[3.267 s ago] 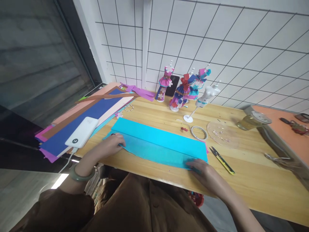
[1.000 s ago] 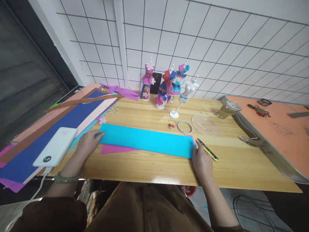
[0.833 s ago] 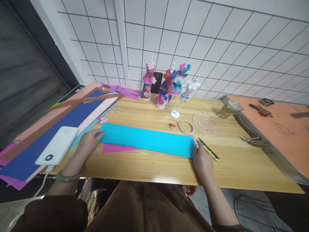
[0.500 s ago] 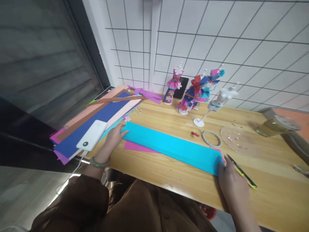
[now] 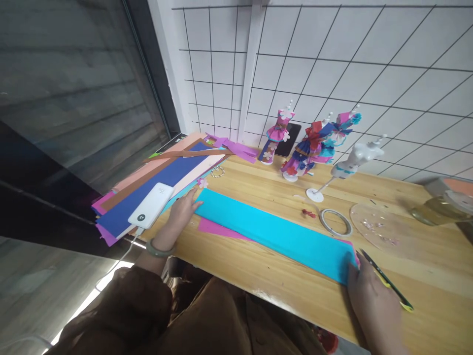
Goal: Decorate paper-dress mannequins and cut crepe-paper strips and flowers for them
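While the flat left hand and right hand press the blue paper ends, a blurry cup beyond it holds yellow drink.

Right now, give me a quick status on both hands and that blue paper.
Left hand flat on one end of the blue paper, right hand at the other end. Paper folded, lying on pink sheet. Scissors beside right hand.

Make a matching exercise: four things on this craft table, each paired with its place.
1. white power bank
2. tape ring
3. snips
4. left hand

a. beside the right hand
b. on the stacked paper sheets
c. at the left end of the blue folded paper
d. near the white mannequin's base

Pairs: 1-b, 2-d, 3-a, 4-c
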Available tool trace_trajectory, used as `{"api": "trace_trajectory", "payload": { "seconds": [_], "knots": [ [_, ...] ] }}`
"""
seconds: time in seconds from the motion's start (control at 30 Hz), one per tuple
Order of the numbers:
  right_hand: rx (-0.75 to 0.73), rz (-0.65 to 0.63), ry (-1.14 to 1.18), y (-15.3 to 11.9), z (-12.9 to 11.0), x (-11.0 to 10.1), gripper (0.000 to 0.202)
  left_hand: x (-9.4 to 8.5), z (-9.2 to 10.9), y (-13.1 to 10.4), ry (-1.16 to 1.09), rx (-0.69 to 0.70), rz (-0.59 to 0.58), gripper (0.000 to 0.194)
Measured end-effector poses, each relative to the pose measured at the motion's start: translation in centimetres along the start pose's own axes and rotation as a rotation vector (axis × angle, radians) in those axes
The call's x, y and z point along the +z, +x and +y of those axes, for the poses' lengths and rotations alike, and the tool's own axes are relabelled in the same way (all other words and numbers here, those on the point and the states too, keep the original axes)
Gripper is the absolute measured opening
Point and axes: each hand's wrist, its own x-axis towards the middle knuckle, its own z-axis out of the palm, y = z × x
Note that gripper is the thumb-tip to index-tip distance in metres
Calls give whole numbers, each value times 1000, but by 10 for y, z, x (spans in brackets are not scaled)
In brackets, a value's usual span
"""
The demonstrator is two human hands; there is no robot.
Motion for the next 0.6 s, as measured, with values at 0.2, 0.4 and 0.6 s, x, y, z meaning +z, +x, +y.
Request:
{"api": "trace_trajectory", "payload": {
  "seconds": [0.2,0.4,0.6],
  "knots": [
    [-45,37,-10,-1,3,5,44,-2,3,-2,71,-23,-12,53],
    [-83,70,-31,-3,1,3,44,2,0,-1,142,-6,3,51],
    [-47,62,-75,-2,-3,-2,42,0,1,-2,216,28,2,47]
  ]
}}
